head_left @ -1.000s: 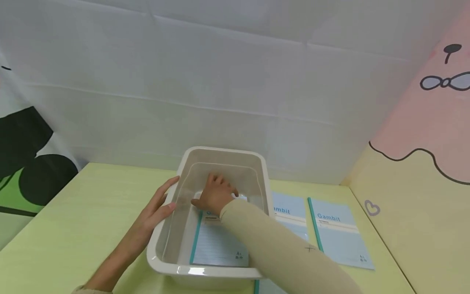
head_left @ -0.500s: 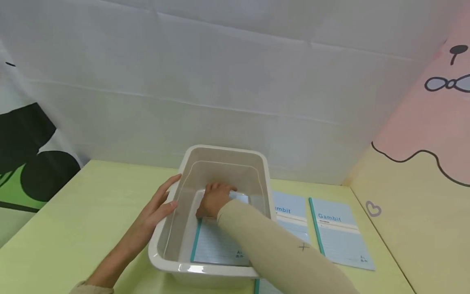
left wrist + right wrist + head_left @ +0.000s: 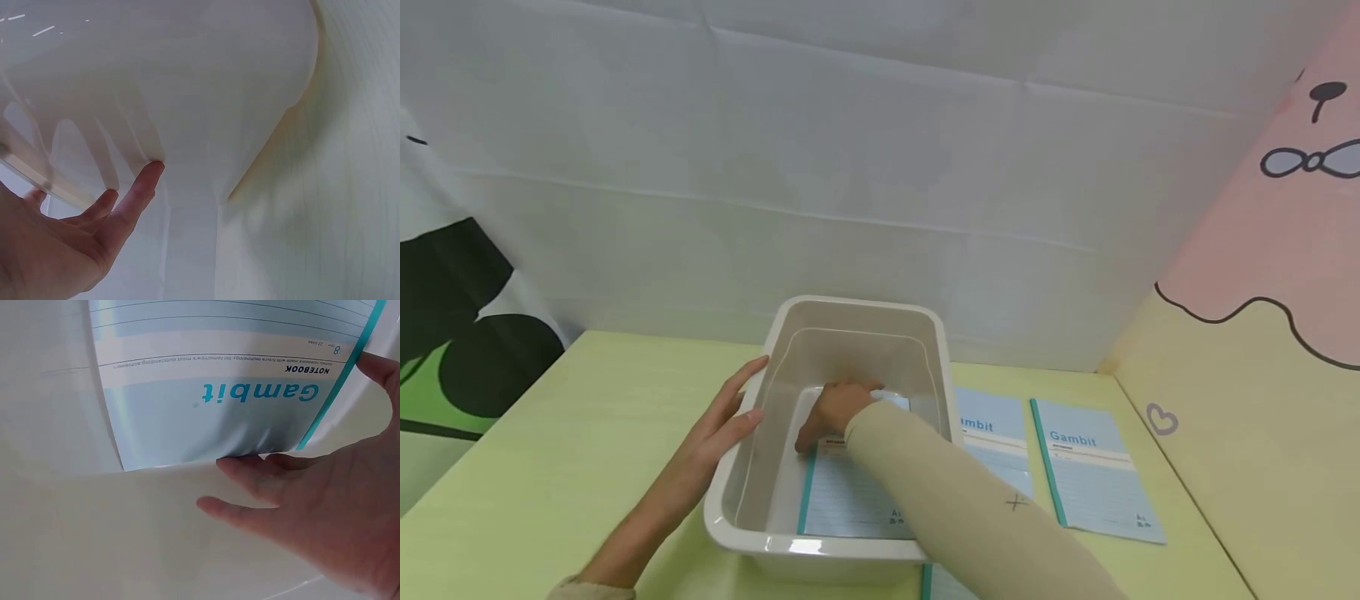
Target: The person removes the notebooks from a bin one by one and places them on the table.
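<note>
A cream plastic basin (image 3: 880, 315) stands on the table. My left hand (image 3: 718, 433) holds its left side, with the thumb over the rim; in the left wrist view, several fingers (image 3: 134, 197) press the outer wall from below. Inside the basin lies a light blue notebook (image 3: 850, 492) with a teal spine and the word "Gambit" on its cover. My right hand (image 3: 835, 408) reaches down into the basin at the notebook's top left corner. In the right wrist view, extended fingers (image 3: 250, 478) touch the notebook's top edge and the thumb meets its spine.
Right of the basin, a matching notebook (image 3: 996, 417) is partly hidden behind the rim and forearm. Another notebook (image 3: 1097, 471) lies farther right. Part of one more notebook (image 3: 943, 583) shows at the front. A white sheet (image 3: 865, 167) hangs behind the table (image 3: 587, 417).
My right hand has lowered into the basin onto the notebook's top edge. In the last half second the notebook has shifted slightly right. My left hand stays on the basin's rim.
</note>
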### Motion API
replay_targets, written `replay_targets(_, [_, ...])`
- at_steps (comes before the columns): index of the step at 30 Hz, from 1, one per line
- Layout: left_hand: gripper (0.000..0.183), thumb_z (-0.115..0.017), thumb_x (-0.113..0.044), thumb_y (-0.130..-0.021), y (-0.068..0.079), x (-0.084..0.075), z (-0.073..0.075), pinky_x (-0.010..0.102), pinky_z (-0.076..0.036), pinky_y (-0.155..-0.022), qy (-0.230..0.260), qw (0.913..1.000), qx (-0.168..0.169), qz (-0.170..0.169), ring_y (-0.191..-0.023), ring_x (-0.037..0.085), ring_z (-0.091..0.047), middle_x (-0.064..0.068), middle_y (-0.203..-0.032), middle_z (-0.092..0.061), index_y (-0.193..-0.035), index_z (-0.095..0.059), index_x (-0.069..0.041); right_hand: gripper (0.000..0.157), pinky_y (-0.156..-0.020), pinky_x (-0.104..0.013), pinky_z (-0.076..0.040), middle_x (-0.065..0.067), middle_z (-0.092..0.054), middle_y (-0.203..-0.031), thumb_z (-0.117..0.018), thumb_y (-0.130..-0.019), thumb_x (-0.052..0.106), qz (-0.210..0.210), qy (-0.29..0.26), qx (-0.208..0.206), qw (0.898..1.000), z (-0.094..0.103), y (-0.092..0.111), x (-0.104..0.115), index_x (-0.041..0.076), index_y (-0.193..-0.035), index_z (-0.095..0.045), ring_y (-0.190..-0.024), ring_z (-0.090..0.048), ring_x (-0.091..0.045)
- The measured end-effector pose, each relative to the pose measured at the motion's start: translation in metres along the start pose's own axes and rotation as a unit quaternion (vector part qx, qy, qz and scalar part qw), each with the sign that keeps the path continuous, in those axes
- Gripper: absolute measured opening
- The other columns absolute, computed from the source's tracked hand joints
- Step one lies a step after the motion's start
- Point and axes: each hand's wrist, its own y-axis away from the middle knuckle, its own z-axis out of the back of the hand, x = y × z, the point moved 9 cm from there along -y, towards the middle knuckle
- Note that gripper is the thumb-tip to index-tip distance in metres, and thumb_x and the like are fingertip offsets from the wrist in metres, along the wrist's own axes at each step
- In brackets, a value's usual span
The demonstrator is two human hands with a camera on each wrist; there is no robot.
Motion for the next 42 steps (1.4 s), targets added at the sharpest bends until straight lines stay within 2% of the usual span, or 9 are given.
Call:
replay_targets(5, [0.059, -0.040, -0.029, -0.110, -0.001, 0.001, -0.002, 0.049, -0.061, -0.080, 0.002, 1.0000, 0.001, 0.002, -0.112, 0.025, -0.065, 0.022, -0.155, -0.039, -0.165, -0.019, -0.040, 0.083, -0.122, -0.069, -0.029, -0.011, -0.050, -0.154, -0.071, -0.084, 0.063, -0.003, 0.033, 0.014, 0.999, 0.000, 0.001, 0.003, 0.014, -0.149, -0.056, -0.146, -0.046, -0.029])
replay_targets(9, [0.059, -0.040, -0.029, -0.111, 0.001, 0.002, -0.001, 0.049, -0.061, -0.079, 0.003, 1.0000, -0.001, 0.005, -0.111, 0.023, -0.066, 0.021, -0.157, -0.038, -0.165, -0.019, -0.040, 0.093, -0.121, -0.069, -0.030, -0.014, -0.052, -0.149, -0.074, -0.082, 0.062, -0.008, 0.010, -0.009, 1.000, 0.005, 0.001, 0.002, 0.006, -0.151, -0.046, -0.144, -0.049, -0.030])
replay_targets(11, [0.059, -0.040, -0.029, -0.111, 0.001, 0.002, -0.001, 0.049, -0.061, -0.078, 0.004, 1.0000, -0.001, 0.006, -0.110, 0.025, -0.066, 0.022, -0.157, -0.038, -0.165, -0.019, -0.040, 0.092, -0.121, -0.067, -0.031, -0.013, -0.056, -0.146, -0.073, -0.083, 0.063, -0.010, 0.012, -0.020, 1.000, 0.007, 0.001, 0.001, 0.007, -0.149, -0.043, -0.142, -0.052, -0.030])
replay_targets(17, [0.059, -0.040, -0.029, -0.111, 0.002, 0.003, -0.002, 0.051, -0.062, -0.077, 0.009, 0.9999, 0.001, 0.009, -0.111, 0.033, -0.067, 0.023, -0.155, -0.039, -0.165, -0.019, -0.041, 0.094, -0.120, -0.059, -0.036, -0.007, -0.054, -0.156, -0.063, -0.087, 0.073, -0.027, 0.092, -0.024, 0.995, 0.005, -0.004, 0.000, 0.017, -0.158, -0.039, -0.145, -0.050, -0.027])
replay_targets(20, [0.059, -0.040, -0.030, -0.111, 0.001, 0.003, -0.002, 0.050, -0.061, -0.077, 0.004, 1.0000, -0.001, 0.009, -0.112, 0.034, -0.065, 0.022, -0.155, -0.039, -0.164, -0.019, -0.041, 0.096, -0.118, -0.055, -0.039, -0.004, -0.049, -0.160, -0.054, -0.088, 0.080, -0.028, 0.122, -0.009, 0.992, 0.002, -0.004, 0.000, 0.020, -0.161, -0.039, -0.146, -0.048, -0.026])
replay_targets(24, [0.059, -0.040, -0.030, -0.111, 0.000, 0.004, -0.001, 0.050, -0.061, -0.078, -0.002, 1.0000, -0.002, 0.006, -0.113, 0.035, -0.064, 0.022, -0.156, -0.038, -0.164, -0.019, -0.041, 0.087, -0.114, -0.051, -0.044, 0.002, -0.054, -0.151, -0.051, -0.090, 0.080, -0.014, 0.130, -0.017, 0.991, 0.003, -0.003, 0.002, 0.017, -0.151, -0.052, -0.141, -0.052, -0.026])
replay_targets(28, [0.059, -0.040, -0.029, -0.111, -0.001, 0.004, -0.002, 0.050, -0.061, -0.077, 0.001, 1.0000, 0.002, 0.007, -0.113, 0.035, -0.065, 0.023, -0.156, -0.038, -0.165, -0.018, -0.041, 0.076, -0.111, -0.049, -0.046, 0.007, -0.061, -0.141, -0.050, -0.092, 0.076, -0.016, 0.139, -0.045, 0.989, 0.014, -0.005, 0.002, 0.018, -0.141, -0.060, -0.133, -0.058, -0.022])
replay_targets(34, [0.059, -0.040, -0.031, -0.110, 0.000, 0.005, -0.003, 0.048, -0.061, -0.076, 0.006, 0.9999, 0.004, 0.016, -0.113, 0.035, -0.063, 0.021, -0.155, -0.039, -0.164, -0.018, -0.042, 0.082, -0.103, -0.045, -0.053, 0.006, -0.073, -0.123, -0.044, -0.088, 0.086, -0.044, 0.173, -0.116, 0.977, 0.044, -0.009, -0.003, 0.021, -0.130, -0.070, -0.116, -0.066, -0.017])
replay_targets(42, [0.058, -0.039, -0.030, -0.111, 0.000, 0.005, -0.001, 0.048, -0.062, -0.077, 0.008, 0.9999, 0.002, 0.014, -0.113, 0.032, -0.065, 0.019, -0.154, -0.040, -0.164, -0.019, -0.042, 0.087, -0.107, -0.042, -0.049, -0.003, -0.070, -0.131, -0.031, -0.092, 0.088, -0.042, 0.199, -0.140, 0.969, 0.063, -0.007, -0.007, 0.019, -0.139, -0.056, -0.122, -0.066, -0.022])
